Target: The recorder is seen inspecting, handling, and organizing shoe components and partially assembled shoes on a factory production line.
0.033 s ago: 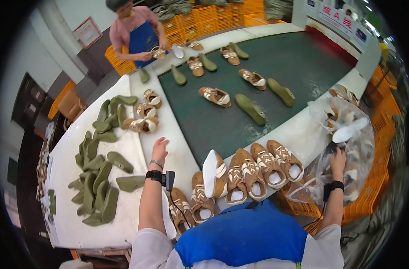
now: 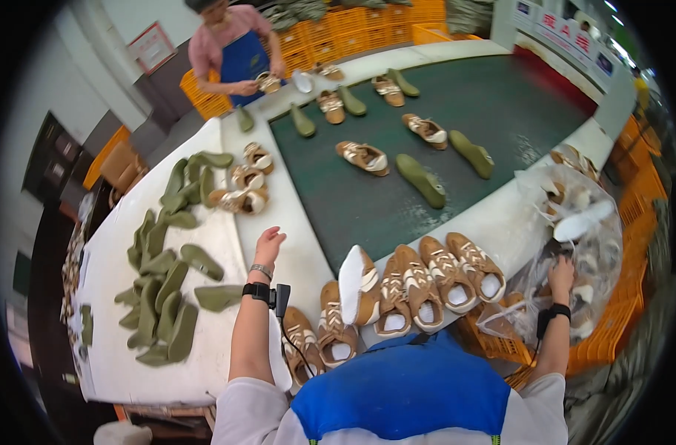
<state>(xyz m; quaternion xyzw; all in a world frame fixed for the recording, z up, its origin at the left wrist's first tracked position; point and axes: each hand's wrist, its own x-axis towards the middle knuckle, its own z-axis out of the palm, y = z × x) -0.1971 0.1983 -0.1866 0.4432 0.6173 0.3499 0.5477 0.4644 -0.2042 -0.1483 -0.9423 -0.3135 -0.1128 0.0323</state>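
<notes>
My left hand (image 2: 269, 248) hovers over the white worktop edge near the green belt, fingers apart, nothing in it. My right hand (image 2: 561, 274) is inside a clear plastic bag (image 2: 531, 193) of shoes at the right, its fingers curled by a dark patch I cannot make out. A white insole-shaped piece (image 2: 581, 222) lies above that hand. In front of me stands a row of brown sneakers (image 2: 412, 285) with cream stripes. A white insole (image 2: 350, 285) leans on one of them. Left of my left hand lie several green shoe lasts (image 2: 164, 304).
Brown sneakers (image 2: 362, 157) and green lasts (image 2: 421, 180) sit on the dark green belt (image 2: 338, 200). Three sneakers (image 2: 245, 178) stand at its left edge. An orange crate (image 2: 612, 326) holds the bag. A co-worker in a blue apron (image 2: 243, 65) handles a sneaker (image 2: 269, 83) across the belt.
The whole view has shifted slightly to the right. My right hand has shifted a little within the bag, and the fingers of my left hand have changed pose slightly.
</notes>
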